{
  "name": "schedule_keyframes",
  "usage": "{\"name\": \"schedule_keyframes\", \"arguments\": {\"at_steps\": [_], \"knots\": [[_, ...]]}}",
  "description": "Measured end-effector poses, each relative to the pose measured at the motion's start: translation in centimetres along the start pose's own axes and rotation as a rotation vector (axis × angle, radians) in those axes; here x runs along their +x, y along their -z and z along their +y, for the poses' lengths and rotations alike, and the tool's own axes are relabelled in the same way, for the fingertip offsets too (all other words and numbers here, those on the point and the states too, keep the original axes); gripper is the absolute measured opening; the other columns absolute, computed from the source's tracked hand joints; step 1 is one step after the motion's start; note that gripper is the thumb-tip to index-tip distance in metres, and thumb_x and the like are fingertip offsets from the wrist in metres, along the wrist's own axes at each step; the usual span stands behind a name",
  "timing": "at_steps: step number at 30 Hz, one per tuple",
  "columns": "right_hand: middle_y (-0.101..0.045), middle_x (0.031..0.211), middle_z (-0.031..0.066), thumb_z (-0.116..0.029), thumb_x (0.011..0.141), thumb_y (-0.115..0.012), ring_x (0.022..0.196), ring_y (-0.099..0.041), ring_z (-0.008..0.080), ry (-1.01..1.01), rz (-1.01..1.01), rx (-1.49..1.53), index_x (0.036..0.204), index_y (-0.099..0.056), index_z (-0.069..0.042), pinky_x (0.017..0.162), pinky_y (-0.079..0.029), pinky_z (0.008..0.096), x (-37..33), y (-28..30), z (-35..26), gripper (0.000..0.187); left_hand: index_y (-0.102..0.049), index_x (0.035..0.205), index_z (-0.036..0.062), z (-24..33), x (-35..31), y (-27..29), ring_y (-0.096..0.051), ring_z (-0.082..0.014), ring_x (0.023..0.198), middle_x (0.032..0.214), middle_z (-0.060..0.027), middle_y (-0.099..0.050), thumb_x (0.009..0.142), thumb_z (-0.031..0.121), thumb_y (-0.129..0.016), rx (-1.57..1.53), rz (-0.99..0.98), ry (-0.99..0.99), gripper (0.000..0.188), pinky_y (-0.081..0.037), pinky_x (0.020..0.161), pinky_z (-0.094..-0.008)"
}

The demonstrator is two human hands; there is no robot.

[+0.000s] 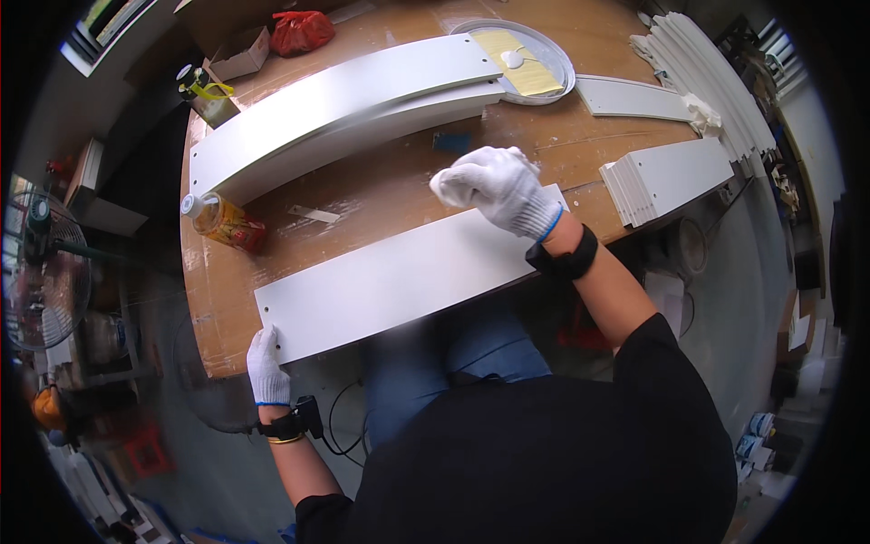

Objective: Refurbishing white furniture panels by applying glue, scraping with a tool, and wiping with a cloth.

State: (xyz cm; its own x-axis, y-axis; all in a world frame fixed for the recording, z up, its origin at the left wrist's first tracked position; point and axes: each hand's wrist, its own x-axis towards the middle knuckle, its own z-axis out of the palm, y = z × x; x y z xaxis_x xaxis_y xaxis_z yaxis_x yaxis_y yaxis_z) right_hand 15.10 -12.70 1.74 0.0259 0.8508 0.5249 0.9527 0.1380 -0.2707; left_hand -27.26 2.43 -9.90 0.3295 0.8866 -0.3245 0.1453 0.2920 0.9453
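A long white panel [399, 272] with small holes at its ends lies along the near edge of the table. My left hand [268, 367], in a white knit glove, grips the panel's left end at the near corner, thumb on top. Above the panel's right part is my right hand [507, 189], also gloved, with its fingers closed. White material bulges at those fingers; whether it is a wad of cloth or only the glove, I cannot tell. Farther back lies a stack of long white panels [335, 95].
A drink bottle [227, 223] and a flat strip [314, 214] lie at left. Behind are a green-capped bottle [207, 95], a red bag [302, 33] and a round tray [564, 77] holding a yellow sheet. More panels [671, 177] are stacked at right. A fan [45, 263] stands far left.
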Motion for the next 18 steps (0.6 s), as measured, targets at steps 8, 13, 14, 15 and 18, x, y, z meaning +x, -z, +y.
{"name": "schedule_keyframes", "arguments": {"at_steps": [8, 13, 14, 15, 18], "knots": [[-0.062, 0.108, 0.0087, -0.026, 0.079, -0.067, 0.1, -0.058, 0.0281, -0.022, -0.105, 0.053, 0.111, -0.06, -0.017, 0.088, -0.046, 0.0405, 5.7, -7.9, 0.3, 0.034, -0.058, 0.114, -0.0058, 0.5, -0.1, -1.5, -0.059, -0.0126, 0.089, 0.102, -0.0045, -0.064, 0.093, 0.018, -0.059, 0.027, 0.096, -0.036, 0.032, -0.047, 0.082, -0.0266], [-0.062, 0.106, 0.016, -0.026, 0.08, -0.062, 0.101, -0.057, 0.0335, -0.417, -0.206, -0.272, 0.115, -0.058, -0.008, 0.084, -0.048, 0.0464, 4.9, -8.4, 3.9, 0.039, -0.062, 0.114, 0.0029, 3.1, -1.8, -2.4, -0.063, -0.0221, 0.085, 0.105, -0.0097, -0.065, 0.086, 0.025, -0.068, 0.79, 0.247, -0.141, 0.036, -0.05, 0.079, -0.0337], [-0.063, 0.105, 0.0167, -0.026, 0.08, -0.061, 0.099, -0.058, 0.0341, -0.486, -0.187, -0.367, 0.115, -0.058, -0.009, 0.084, -0.048, 0.0461, 3.9, -8.7, 5.7, 0.039, -0.064, 0.112, 0.0072, 4.5, -2.2, -2.9, -0.062, -0.0275, 0.091, 0.106, -0.0125, -0.063, 0.08, 0.027, -0.073, 0.874, 0.247, -0.17, 0.038, -0.049, 0.084, -0.037], [-0.063, 0.105, 0.0175, -0.026, 0.08, -0.061, 0.097, -0.059, 0.0347, -0.553, -0.169, -0.461, 0.115, -0.059, -0.009, 0.084, -0.048, 0.0458, 2.9, -9.0, 7.3, 0.039, -0.064, 0.112, 0.0072, 5.0, -2.3, -3.0, -0.062, -0.0275, 0.091, 0.106, -0.0125, -0.063, 0.08, 0.027, -0.073, 0.873, 0.258, -0.163, 0.038, -0.049, 0.084, -0.037], [-0.066, 0.097, 0.0185, -0.024, 0.08, -0.06, 0.09, -0.062, 0.0363, -0.624, -0.202, -0.444, 0.112, -0.062, -0.011, 0.083, -0.049, 0.0468, 1.8, -8.2, 8.3, 0.035, -0.065, 0.107, 0.0045, 6.9, -2.5, -3.9, -0.056, -0.0322, 0.103, 0.109, -0.0154, -0.061, 0.077, 0.021, -0.073, 1.115, 0.294, -0.482, 0.035, -0.043, 0.094, -0.0403]]}}
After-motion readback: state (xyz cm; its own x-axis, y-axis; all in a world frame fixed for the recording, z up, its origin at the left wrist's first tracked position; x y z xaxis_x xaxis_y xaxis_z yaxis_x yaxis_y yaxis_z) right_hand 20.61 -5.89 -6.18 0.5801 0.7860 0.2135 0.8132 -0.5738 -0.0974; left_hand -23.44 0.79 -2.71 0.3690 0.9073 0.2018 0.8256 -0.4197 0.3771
